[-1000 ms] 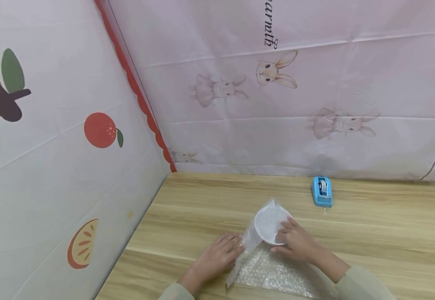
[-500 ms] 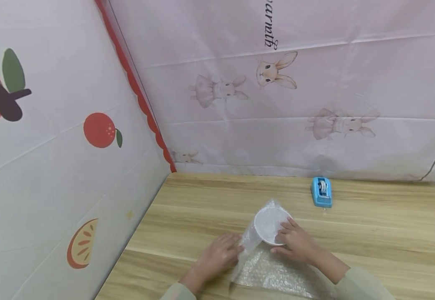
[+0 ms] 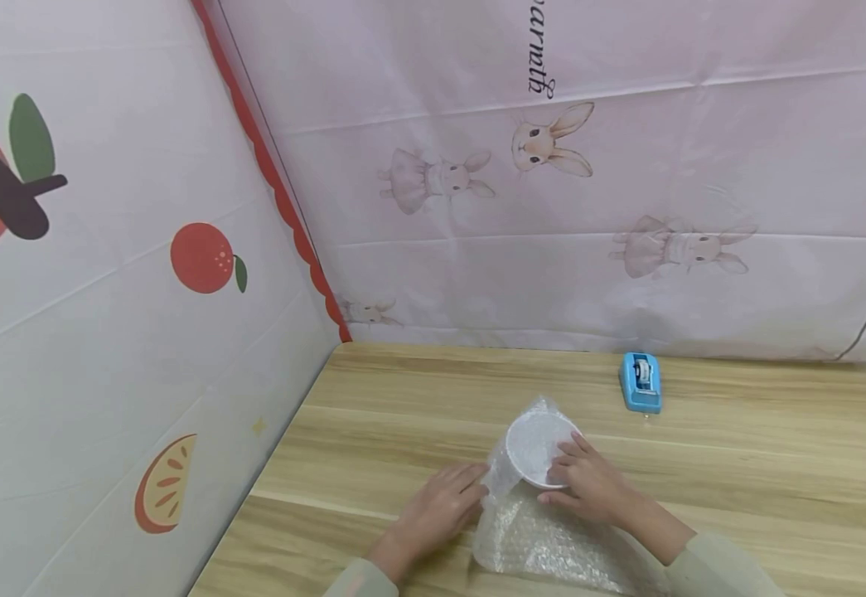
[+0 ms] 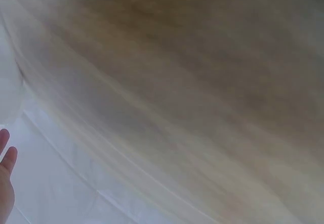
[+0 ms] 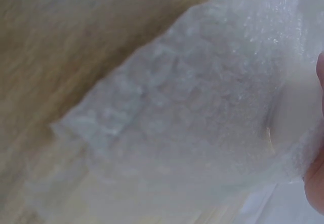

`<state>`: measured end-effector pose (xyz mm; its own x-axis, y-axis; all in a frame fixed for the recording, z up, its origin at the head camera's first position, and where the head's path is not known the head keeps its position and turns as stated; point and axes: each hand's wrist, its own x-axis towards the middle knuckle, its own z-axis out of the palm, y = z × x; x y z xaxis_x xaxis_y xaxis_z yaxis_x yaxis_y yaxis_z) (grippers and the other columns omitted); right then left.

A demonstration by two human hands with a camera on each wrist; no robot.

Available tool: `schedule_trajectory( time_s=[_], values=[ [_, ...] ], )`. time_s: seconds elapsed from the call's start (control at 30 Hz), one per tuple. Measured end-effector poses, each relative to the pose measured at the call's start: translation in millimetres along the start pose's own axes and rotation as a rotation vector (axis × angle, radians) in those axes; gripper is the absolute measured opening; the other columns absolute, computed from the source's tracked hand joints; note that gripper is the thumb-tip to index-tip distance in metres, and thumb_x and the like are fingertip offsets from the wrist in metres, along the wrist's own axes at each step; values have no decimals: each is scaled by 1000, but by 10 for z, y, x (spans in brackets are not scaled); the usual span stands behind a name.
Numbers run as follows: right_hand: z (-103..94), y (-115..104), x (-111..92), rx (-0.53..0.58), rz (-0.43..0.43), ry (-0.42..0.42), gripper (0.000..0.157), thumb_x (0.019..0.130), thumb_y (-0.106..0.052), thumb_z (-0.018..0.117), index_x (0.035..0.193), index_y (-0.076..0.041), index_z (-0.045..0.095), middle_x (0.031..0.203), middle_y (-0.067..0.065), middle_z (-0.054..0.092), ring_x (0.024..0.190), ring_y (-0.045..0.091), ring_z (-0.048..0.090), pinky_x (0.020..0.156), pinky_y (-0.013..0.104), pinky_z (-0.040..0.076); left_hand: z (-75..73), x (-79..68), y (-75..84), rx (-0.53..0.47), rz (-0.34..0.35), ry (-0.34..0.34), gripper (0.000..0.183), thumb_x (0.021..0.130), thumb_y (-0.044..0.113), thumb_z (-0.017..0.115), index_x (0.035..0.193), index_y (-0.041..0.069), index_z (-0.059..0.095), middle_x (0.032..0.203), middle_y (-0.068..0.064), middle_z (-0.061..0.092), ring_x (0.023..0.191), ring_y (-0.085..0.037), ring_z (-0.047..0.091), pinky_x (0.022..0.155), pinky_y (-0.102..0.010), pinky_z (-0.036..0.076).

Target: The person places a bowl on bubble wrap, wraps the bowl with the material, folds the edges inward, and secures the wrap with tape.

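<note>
Right hand (image 3: 589, 481) with its fingers spread, I rest my fingertips on the right side of the round white dish (image 3: 535, 446), thumb reaching in along its near edge. Being round, the dish has no long axis to follow; it lies directly under those fingertips, so this is the closer hand. Bubble wrap (image 3: 552, 539) shows along the dish's left side and past its far rim, with a broad, crinkled part spreading from the dish towards me. My left hand (image 3: 440, 506) touches the wrap to the left of the dish and nearer me; whether it pinches the film I cannot tell. Beyond the dish, to its right, a blue tape dispenser (image 3: 641, 383) stands on the counter (image 3: 403, 390), near a pink rabbit-print cloth (image 3: 507, 274).
</note>
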<state>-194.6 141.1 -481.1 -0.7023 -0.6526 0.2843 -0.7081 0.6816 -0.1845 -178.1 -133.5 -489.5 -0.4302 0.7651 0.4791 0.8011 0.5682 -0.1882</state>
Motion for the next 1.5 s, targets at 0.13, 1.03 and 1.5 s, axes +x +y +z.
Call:
schedule_trajectory(
  time_s=[0.13,1.03,1.5],
  values=[
    [6,-2,-1,-18,-9,14,35,85,-44,58,84,-12,71,91,6,71,105,37,60,100,59,31,-4,46,11,15,8,-21,17,88,23,56,102,15,63,126,-5,59,115,-18,57,100,-33,45],
    [97,10,-1,-129,-103,141,30,81,-45,61,75,-16,67,83,2,70,98,34,62,96,55,35,-5,386,48,-37,-86,-251,30,99,23,37,122,11,52,136,-2,52,128,-19,46,107,-35,38],
    [90,2,-10,-124,-111,136,22,79,-39,64,76,-18,68,81,-2,68,99,32,60,97,54,33,107,539,98,-295,-320,2,18,97,16,45,102,6,59,103,-9,67,96,-21,64,87,-30,52]
  ],
)
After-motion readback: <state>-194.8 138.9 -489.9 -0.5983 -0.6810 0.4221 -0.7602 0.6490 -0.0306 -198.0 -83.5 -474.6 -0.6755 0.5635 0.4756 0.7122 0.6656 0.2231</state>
